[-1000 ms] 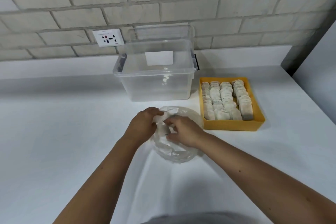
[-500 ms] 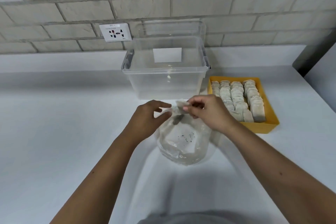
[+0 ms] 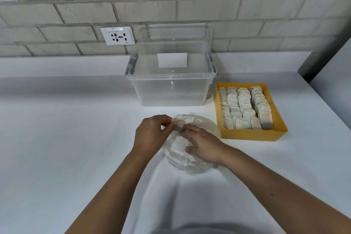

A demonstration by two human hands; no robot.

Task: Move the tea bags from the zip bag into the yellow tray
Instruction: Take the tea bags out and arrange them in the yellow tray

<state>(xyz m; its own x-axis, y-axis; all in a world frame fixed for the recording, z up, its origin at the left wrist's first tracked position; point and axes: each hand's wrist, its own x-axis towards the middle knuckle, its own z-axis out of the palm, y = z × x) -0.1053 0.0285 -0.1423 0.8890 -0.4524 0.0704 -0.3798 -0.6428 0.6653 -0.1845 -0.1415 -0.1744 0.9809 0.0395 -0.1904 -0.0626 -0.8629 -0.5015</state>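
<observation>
The clear zip bag (image 3: 201, 121) lies crumpled on the white counter in front of me, with pale tea bags (image 3: 177, 155) showing through it. My left hand (image 3: 152, 135) pinches the bag's upper edge between thumb and forefinger. My right hand (image 3: 203, 144) rests on top of the bag, its fingers stretched toward the mouth and its thumb pressing the plastic. What its fingertips touch is hidden. The yellow tray (image 3: 252, 136) stands to the right, packed with several rows of tea bags (image 3: 241, 108).
A clear, open plastic storage box (image 3: 169, 89) stands behind the bag, beside the tray. A wall socket (image 3: 117, 35) sits on the brick wall behind it. A wall corner (image 3: 330, 66) closes the counter's far right.
My right hand, which was raised and pinching at the bag's mouth, has come down flat onto the bag. My left hand has kept its pinch on the bag's edge.
</observation>
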